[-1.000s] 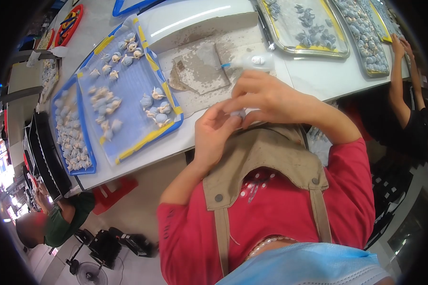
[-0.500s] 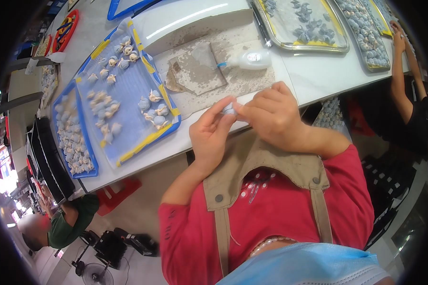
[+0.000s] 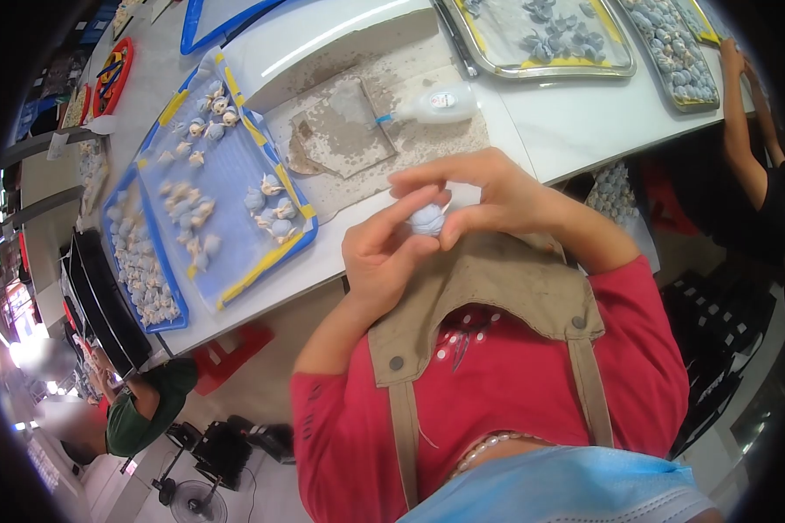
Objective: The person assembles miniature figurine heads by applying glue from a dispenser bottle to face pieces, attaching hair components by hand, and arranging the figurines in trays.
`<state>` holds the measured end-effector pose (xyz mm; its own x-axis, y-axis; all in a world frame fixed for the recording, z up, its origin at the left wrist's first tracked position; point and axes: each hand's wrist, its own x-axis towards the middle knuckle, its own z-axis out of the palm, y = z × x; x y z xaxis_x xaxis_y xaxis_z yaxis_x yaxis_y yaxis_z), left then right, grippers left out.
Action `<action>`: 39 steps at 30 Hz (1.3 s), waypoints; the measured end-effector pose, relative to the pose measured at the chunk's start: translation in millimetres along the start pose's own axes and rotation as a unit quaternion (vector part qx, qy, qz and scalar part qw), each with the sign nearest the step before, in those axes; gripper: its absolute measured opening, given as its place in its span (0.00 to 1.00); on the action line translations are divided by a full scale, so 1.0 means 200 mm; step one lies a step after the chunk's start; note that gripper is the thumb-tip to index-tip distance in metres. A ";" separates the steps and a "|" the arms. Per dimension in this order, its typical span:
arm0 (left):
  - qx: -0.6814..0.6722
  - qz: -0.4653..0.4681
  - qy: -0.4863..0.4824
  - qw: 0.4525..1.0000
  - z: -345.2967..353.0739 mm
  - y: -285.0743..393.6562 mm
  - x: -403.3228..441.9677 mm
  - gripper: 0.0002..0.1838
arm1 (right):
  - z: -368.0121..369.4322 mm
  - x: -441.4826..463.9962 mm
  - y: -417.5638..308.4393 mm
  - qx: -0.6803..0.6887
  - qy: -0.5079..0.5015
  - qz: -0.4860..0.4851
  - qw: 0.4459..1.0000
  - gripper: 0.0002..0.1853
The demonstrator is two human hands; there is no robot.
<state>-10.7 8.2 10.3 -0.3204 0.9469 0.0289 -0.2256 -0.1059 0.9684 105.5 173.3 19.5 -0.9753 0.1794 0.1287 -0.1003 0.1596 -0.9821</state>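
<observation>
Head | left hand [image 3: 378, 260]: pinching blue-grey ball [image 3: 426, 220] | right hand [image 3: 499, 189]: thumb against it, grip unclear

held piece [image 3: 426, 221] is coloured pale blue-grey | lined tray [image 3: 235, 196] is rimmed blue, edged yellow | board [image 3: 344, 126] is blotched grey

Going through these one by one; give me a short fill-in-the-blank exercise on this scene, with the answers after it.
1. The small rounded piece is touched by ____ the left hand and the right hand.
2. The tape along the edges of the large blue tray is ____.
3. The bottle lies on its side and has a ____ tip.
4. In the picture, the large blue tray lies to the ____ of the bottle.

Missing words: both; yellow; blue; left.
</observation>
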 end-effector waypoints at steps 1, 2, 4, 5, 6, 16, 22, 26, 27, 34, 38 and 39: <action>0.006 0.015 -0.003 1.000 0.01 0.01 0.00 0.22 | 0.00 -0.01 0.00 0.004 -0.010 0.006 1.000 0.33; 0.027 0.014 -0.009 0.999 0.00 0.02 0.00 0.21 | 0.00 -0.01 -0.01 0.009 -0.020 0.011 1.000 0.33; 0.069 0.013 -0.022 0.997 -0.01 0.04 0.00 0.20 | 0.00 -0.02 -0.01 0.011 -0.026 0.007 1.000 0.31; 0.088 0.021 -0.020 0.996 -0.01 0.04 0.00 0.19 | 0.00 -0.02 -0.01 0.009 -0.023 -0.002 1.000 0.30; 0.106 0.030 -0.018 0.994 -0.01 0.04 0.00 0.19 | 0.01 -0.02 -0.01 0.007 -0.020 -0.012 1.000 0.30; 0.159 0.082 -0.012 0.984 -0.06 0.08 -0.04 0.15 | 0.07 0.03 -0.05 -0.021 -0.025 -0.031 0.999 0.23; 0.320 0.106 0.056 0.940 -0.26 0.12 -0.12 0.16 | 0.18 0.14 -0.04 -0.073 -0.015 -0.048 0.996 0.29; 0.500 0.084 0.298 0.809 -0.54 0.14 -0.16 0.17 | 0.16 0.16 -0.02 -0.033 0.009 -0.031 0.999 0.31; 0.529 0.062 0.316 0.785 -0.63 0.12 -0.19 0.17 | 0.14 0.15 -0.03 -0.050 0.010 -0.027 0.998 0.30; 0.520 -0.132 0.345 0.770 -0.75 0.19 -0.22 0.17 | 0.10 0.10 -0.04 -0.093 0.083 -0.014 0.992 0.17; 0.773 -0.046 0.282 0.567 -0.93 0.26 -0.05 0.18 | -0.04 0.12 0.01 -0.280 0.180 -0.046 0.942 0.09; 0.812 -0.039 0.256 0.523 -0.98 0.25 -0.03 0.18 | -0.09 0.14 0.02 -0.361 0.193 -0.080 0.909 0.08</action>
<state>-200.3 -62.2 9.8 -0.6675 0.6788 0.3060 0.6886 0.7191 -0.0933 80.6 197.0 21.9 -0.8035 0.4036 0.4376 0.0568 0.7837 -0.6185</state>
